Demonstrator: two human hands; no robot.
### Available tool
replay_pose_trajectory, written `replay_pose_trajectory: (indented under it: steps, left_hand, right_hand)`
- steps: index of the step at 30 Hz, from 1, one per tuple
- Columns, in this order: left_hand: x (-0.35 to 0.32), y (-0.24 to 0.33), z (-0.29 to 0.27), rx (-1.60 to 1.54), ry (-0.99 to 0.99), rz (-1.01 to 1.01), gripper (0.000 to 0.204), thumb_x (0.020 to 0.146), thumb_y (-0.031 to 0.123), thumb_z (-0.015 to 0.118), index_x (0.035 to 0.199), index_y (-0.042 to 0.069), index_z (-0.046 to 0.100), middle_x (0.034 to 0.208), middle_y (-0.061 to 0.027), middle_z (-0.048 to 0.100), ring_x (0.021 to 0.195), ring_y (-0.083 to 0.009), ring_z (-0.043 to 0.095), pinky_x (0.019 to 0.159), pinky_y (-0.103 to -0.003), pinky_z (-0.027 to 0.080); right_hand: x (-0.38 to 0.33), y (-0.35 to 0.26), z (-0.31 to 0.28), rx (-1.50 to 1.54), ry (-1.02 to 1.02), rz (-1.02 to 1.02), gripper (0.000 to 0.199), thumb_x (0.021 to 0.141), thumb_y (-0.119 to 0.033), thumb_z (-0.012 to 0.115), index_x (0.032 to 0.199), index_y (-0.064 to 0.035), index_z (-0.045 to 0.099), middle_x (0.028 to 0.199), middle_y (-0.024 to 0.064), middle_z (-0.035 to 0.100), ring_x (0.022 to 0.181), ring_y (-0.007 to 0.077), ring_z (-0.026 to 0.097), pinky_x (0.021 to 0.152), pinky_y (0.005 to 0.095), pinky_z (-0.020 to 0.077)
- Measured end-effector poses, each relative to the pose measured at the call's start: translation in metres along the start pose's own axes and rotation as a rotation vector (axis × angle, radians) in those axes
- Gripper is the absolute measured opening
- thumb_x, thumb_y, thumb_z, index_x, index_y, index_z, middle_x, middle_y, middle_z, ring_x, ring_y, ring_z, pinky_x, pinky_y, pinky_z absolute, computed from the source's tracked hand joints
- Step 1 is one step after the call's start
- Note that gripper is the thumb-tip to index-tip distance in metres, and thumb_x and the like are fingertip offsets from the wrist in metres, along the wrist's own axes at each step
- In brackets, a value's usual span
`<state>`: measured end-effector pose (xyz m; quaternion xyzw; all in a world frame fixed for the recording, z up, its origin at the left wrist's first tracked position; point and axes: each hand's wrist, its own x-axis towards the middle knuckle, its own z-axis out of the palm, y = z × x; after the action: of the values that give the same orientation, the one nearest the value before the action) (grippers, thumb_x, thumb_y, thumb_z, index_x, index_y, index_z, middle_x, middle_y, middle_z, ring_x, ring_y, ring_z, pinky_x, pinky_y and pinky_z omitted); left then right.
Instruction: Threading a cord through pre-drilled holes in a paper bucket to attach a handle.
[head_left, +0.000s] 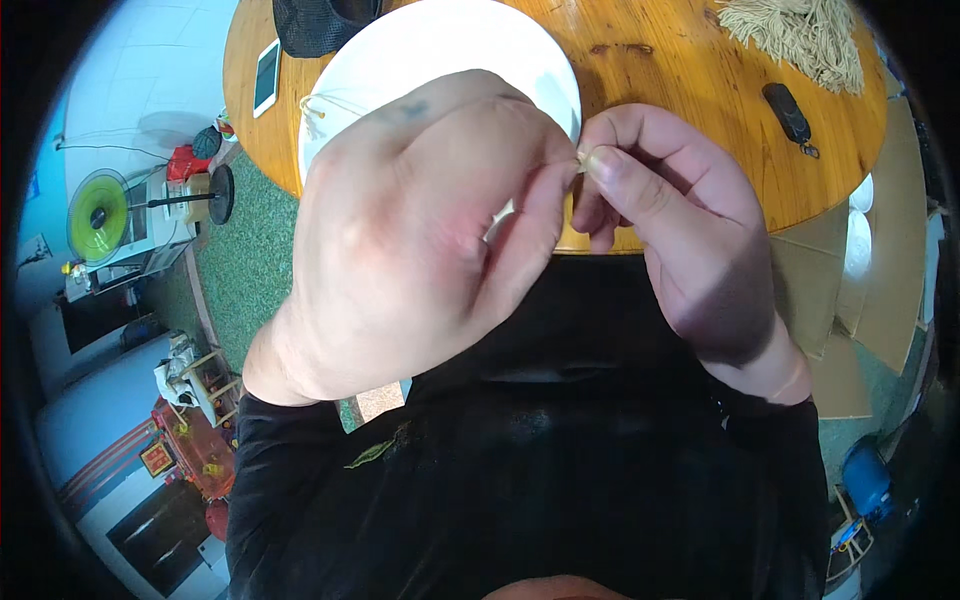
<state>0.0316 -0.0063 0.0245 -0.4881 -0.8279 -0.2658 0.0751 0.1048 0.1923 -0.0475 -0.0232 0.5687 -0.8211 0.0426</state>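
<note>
My left hand is raised close over the table's near side, back toward me, its thumb and fingers pinched together. My right hand meets it at the fingertips, thumb pressed against the index finger. Between the two pinches shows a tiny bit of pale beige strand, perhaps cord; most of it is hidden in the fingers. Behind my left hand lies a large white round plate or board. A thin beige cord end crosses its left rim.
On the round wooden table are a bundle of beige cords, a black key fob, a white phone and a black mesh bag. A green fan stands left; cardboard lies right.
</note>
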Motion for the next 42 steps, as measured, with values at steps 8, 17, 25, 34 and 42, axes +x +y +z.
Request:
replay_pose_trajectory:
  steps: [8,17,25,34,42]
  left_hand:
    - [0.003,0.0,-0.01,-0.521,-0.161,-0.585,0.008,0.101,0.005,0.071,0.101,-0.003,0.07,0.093,-0.003,0.071,0.083,-0.0092,0.068,0.078,-0.024,0.053]
    - [0.014,-0.012,-0.015,-0.828,-0.219,-0.675,0.009,0.098,0.006,0.072,0.097,-0.003,0.072,0.081,-0.0035,0.071,0.067,-0.0064,0.064,0.061,-0.02,0.049]
    - [0.017,-0.019,-0.017,-0.784,-0.329,-0.64,0.013,0.097,0.01,0.071,0.097,-0.003,0.072,0.073,-0.0025,0.068,0.059,-0.0059,0.06,0.054,-0.02,0.045]
    - [0.014,-0.02,-0.014,-0.923,-0.331,-0.648,0.009,0.097,0.005,0.067,0.097,-0.004,0.07,0.074,-0.0037,0.066,0.06,-0.0059,0.058,0.056,-0.021,0.044]
    - [0.013,-0.017,-0.009,-0.846,-0.315,-0.631,0.008,0.096,0.003,0.065,0.096,-0.004,0.068,0.075,-0.0029,0.063,0.06,-0.0067,0.056,0.058,-0.022,0.043]
  right_hand:
    - [0.003,0.006,-0.011,-0.565,0.022,-0.575,0.038,0.091,0.01,0.079,0.124,-0.0004,0.063,0.119,0.0092,0.065,0.106,0.0165,0.072,0.09,0.0274,0.0597]
    - [0.005,-0.005,-0.001,-0.68,0.047,-0.589,0.025,0.089,0.005,0.084,0.111,0.0023,0.073,0.112,0.0111,0.07,0.095,0.0164,0.074,0.083,0.0265,0.0619]
    - [0.007,-0.005,0.001,-0.738,0.047,-0.664,0.023,0.088,0.003,0.083,0.11,0.0023,0.075,0.107,0.0115,0.071,0.092,0.0176,0.074,0.08,0.0256,0.0615]
    - [0.006,-0.002,-0.002,-0.795,0.05,-0.693,0.018,0.088,0.0,0.084,0.104,0.0011,0.076,0.103,0.0107,0.071,0.086,0.0164,0.071,0.076,0.0266,0.0586]
    - [0.004,-0.001,0.0,-0.751,0.068,-0.625,0.009,0.092,0.002,0.079,0.097,-0.0001,0.073,0.098,0.0083,0.068,0.083,0.0157,0.066,0.075,0.0264,0.0534]
